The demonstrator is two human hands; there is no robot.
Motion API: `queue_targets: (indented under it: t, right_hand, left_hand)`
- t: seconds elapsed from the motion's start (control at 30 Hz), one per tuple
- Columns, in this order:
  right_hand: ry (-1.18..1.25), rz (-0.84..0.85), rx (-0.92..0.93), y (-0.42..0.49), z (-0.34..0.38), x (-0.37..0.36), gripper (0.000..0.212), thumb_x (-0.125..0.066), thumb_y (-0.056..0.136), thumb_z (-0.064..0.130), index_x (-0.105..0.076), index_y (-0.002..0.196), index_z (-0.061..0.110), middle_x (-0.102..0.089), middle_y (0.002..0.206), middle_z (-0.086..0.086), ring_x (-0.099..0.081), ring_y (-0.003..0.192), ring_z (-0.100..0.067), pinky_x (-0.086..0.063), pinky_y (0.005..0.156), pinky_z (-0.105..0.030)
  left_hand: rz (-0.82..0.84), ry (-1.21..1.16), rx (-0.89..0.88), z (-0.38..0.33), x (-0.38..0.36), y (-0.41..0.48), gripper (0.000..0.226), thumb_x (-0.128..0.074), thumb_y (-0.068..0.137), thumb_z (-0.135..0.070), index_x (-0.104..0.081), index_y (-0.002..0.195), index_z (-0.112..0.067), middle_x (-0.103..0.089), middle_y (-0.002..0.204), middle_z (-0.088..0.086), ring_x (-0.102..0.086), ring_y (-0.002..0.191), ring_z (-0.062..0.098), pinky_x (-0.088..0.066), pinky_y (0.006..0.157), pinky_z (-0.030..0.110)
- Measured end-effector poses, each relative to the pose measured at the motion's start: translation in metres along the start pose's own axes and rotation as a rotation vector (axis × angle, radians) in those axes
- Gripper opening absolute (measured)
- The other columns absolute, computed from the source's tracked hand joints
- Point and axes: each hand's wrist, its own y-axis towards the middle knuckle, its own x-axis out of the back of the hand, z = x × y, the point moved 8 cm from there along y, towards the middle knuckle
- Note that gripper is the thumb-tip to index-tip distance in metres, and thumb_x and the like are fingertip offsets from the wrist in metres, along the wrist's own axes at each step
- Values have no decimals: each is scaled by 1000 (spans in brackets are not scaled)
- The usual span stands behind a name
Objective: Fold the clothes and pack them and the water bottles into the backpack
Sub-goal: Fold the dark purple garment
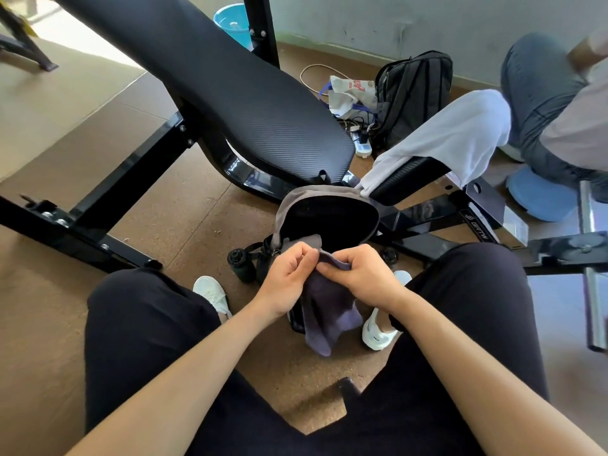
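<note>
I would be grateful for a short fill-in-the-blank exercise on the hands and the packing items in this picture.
The left hand and the right hand both pinch a ____ cloth.
The grey backpack below them stands ____.
A ____ garment is draped over the bench pad.
The dark water bottle sits on the ____ beside the backpack.
Missing words: purple; open; white; floor.
</note>
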Motion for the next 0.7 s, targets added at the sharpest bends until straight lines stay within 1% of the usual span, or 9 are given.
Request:
queue_targets:
  t: [0.1, 0.2, 0.27, 0.37, 0.43, 0.5, 0.57, 0.63, 0.7]
  right_hand:
    - [87, -142, 69, 2, 19, 22, 39, -67, 98, 19, -59, 60, 18, -46, 54, 14, -41, 55, -3, -35, 55, -26]
    - [177, -322, 151, 7, 42, 50, 37, -67, 98, 13, -58, 62, 18, -45, 57, 18, -38, 59, 0, -34, 58, -21]
    - [253, -436, 178, 8, 50, 70, 36, -65, 98, 11, -59, 64, 20, -45, 57, 20, -39, 59, 3, -34, 59, -17]
    - [314, -623, 205, 4, 49, 100, 32, -63, 100, 15, -58, 69, 21, -44, 57, 21, -37, 59, 3, -33, 59, -15]
    - [268, -702, 186, 1, 36, 112, 34, -63, 100, 19, -56, 67, 23, -43, 58, 18, -36, 60, 1, -33, 59, -18]
    - [113, -701, 106, 2, 11, 113, 28, -66, 98, 25, -61, 73, 12, -54, 63, 7, -44, 62, -4, -39, 61, -27]
    - [-48, -629, -1, 3, -16, 106, 17, -72, 93, 27, -68, 86, 11, -67, 79, -2, -59, 74, -10, -48, 73, -32]
    - [-139, -489, -50, 3, -30, 93, 19, -80, 86, 26, -71, 99, 16, -69, 95, 1, -64, 91, -10, -48, 85, -21]
    - [-148, -331, -19, 6, -27, 73, 37, -85, 81, 25, -69, 114, 17, -69, 111, 5, -62, 107, -6, -41, 91, -7]
  left_hand:
    - [128, 31, 46, 7, -3, -2, 31, -60, 96, -39, -60, 96, -7, -60, 75, 3, -56, 69, 8, -45, 64, 23]
    - [217, 136, 127, 26, -12, -9, 24, -72, 95, -25, -70, 109, -6, -74, 101, 12, -71, 98, 27, -59, 88, 42]
    - [233, 211, 257, 50, -12, -14, 21, -75, 93, -24, -73, 106, -8, -77, 102, 9, -72, 101, 25, -57, 93, 48]
    - [334, 437, 453, 91, -1, -23, 28, -78, 89, -38, -75, 100, -12, -78, 98, 7, -73, 97, 21, -55, 93, 50]
    - [285, 502, 515, 104, 14, -23, 29, -78, 86, -45, -77, 94, -16, -79, 93, 4, -73, 94, 18, -56, 91, 49]
    - [168, 471, 489, 102, 27, -18, 26, -78, 86, -43, -76, 88, -17, -79, 89, 3, -73, 87, 15, -58, 87, 48]
    - [85, 424, 414, 89, 34, -11, 21, -79, 88, -34, -72, 87, -14, -75, 83, 3, -67, 78, 10, -56, 79, 43]
    - [58, 396, 305, 69, 35, -5, 18, -80, 87, -24, -67, 88, -11, -67, 78, 1, -60, 72, 7, -48, 72, 32]
    - [94, 320, 222, 49, 29, -3, 19, -81, 85, -17, -66, 93, -7, -69, 82, 6, -60, 75, 7, -46, 72, 26]
